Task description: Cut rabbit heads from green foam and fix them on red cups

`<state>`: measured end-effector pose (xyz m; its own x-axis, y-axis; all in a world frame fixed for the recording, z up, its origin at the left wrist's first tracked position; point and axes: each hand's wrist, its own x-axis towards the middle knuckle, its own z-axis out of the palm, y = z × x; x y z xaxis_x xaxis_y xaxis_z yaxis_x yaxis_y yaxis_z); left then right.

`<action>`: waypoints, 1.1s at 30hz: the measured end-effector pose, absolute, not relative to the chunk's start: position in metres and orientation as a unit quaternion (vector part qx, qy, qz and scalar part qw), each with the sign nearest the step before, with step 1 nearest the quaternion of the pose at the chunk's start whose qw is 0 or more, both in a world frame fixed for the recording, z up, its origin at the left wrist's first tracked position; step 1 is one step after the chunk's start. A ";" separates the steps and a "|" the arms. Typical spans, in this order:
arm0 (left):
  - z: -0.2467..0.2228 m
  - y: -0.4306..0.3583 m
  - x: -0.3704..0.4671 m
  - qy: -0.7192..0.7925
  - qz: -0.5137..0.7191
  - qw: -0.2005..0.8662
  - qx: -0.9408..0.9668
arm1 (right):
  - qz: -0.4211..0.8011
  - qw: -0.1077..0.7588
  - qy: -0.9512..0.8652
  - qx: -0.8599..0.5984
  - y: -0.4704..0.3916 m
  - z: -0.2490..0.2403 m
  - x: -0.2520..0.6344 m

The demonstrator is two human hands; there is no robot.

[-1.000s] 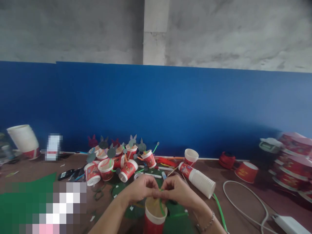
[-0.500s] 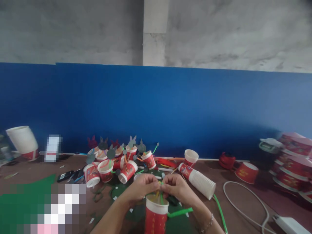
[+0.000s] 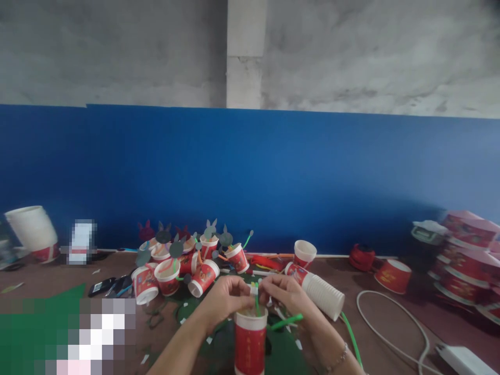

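Blue board (image 3: 250, 172) backs the brown table (image 3: 390, 323). My red cup (image 3: 250, 345) stands upright, green strip (image 3: 257, 306) at its mouth. My left hand (image 3: 228, 303) and right hand (image 3: 285, 296) curl half-closed by its rim; their grip I cannot tell.

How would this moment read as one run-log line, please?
left hand: beside green strip, grip unclear; right hand: beside strip, grip unclear; red paper cup: upright, close to both hands; nearby: nested paper cups lying sideways

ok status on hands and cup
Left hand, right hand by mouth of red paper cup. Cup upright, green pipe cleaner jutting right. Nested paper cups beyond right hand.
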<state>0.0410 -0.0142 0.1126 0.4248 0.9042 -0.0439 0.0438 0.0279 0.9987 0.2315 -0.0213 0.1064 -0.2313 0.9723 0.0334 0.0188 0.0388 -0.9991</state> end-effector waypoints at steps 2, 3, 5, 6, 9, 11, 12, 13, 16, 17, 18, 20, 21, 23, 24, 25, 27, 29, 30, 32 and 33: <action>0.115 -0.014 0.042 0.449 0.387 0.493 0.636 | 0.443 0.508 -0.554 -0.489 -0.023 0.117 0.239; 0.117 -0.015 0.043 0.472 0.392 0.434 0.660 | 0.381 0.537 -0.552 -0.512 -0.026 0.122 0.241; 0.118 -0.018 0.046 0.514 0.385 0.311 0.700 | 0.245 0.546 -0.580 -0.553 -0.033 0.130 0.240; 0.118 -0.019 0.047 0.531 0.376 0.253 0.716 | 0.194 0.532 -0.608 -0.556 -0.036 0.131 0.236; 0.115 -0.025 0.053 0.536 0.358 0.117 0.755 | 0.156 0.458 -0.688 -0.541 -0.043 0.126 0.218; 0.110 -0.029 0.055 0.515 0.360 0.062 0.776 | 0.145 0.418 -0.707 -0.551 -0.045 0.119 0.205; 0.108 -0.030 0.056 0.505 0.363 0.039 0.782 | 0.142 0.410 -0.706 -0.560 -0.045 0.115 0.200; 0.106 -0.032 0.057 0.498 0.368 0.016 0.785 | 0.144 0.407 -0.701 -0.568 -0.045 0.113 0.197; 0.103 -0.036 0.058 0.487 0.378 -0.037 0.787 | 0.161 0.414 -0.683 -0.579 -0.044 0.109 0.193; 0.103 -0.037 0.059 0.486 0.379 -0.049 0.786 | 0.166 0.417 -0.680 -0.580 -0.044 0.108 0.193; 0.103 -0.039 0.060 0.486 0.379 -0.058 0.786 | 0.170 0.419 -0.678 -0.580 -0.044 0.108 0.194; 0.103 -0.041 0.061 0.487 0.378 -0.075 0.784 | 0.175 0.421 -0.675 -0.580 -0.044 0.108 0.194; 0.104 -0.042 0.062 0.487 0.378 -0.083 0.783 | 0.175 0.422 -0.674 -0.581 -0.043 0.108 0.193; 0.103 -0.043 0.063 0.485 0.379 -0.096 0.782 | 0.171 0.423 -0.673 -0.582 -0.043 0.106 0.192; 0.103 -0.044 0.064 0.483 0.378 -0.100 0.784 | 0.167 0.424 -0.673 -0.583 -0.043 0.105 0.192; 0.102 -0.044 0.064 0.480 0.376 -0.102 0.786 | 0.164 0.424 -0.672 -0.585 -0.043 0.104 0.191; 0.100 -0.044 0.065 0.474 0.371 -0.102 0.792 | 0.158 0.423 -0.670 -0.589 -0.042 0.102 0.191; 0.098 -0.044 0.066 0.470 0.368 -0.099 0.796 | 0.149 0.422 -0.670 -0.592 -0.042 0.101 0.190; 0.097 -0.044 0.066 0.470 0.367 -0.095 0.797 | 0.143 0.422 -0.670 -0.594 -0.042 0.100 0.190; 0.097 -0.044 0.066 0.473 0.365 -0.084 0.797 | 0.133 0.420 -0.672 -0.596 -0.042 0.100 0.191; 0.098 -0.043 0.066 0.476 0.364 -0.078 0.797 | 0.132 0.419 -0.673 -0.595 -0.042 0.100 0.191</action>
<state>0.0660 -0.0435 0.0978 0.2831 0.7019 0.6536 0.8147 -0.5356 0.2223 0.1909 -0.0416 0.1004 0.0601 0.9115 0.4069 0.6906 0.2563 -0.6763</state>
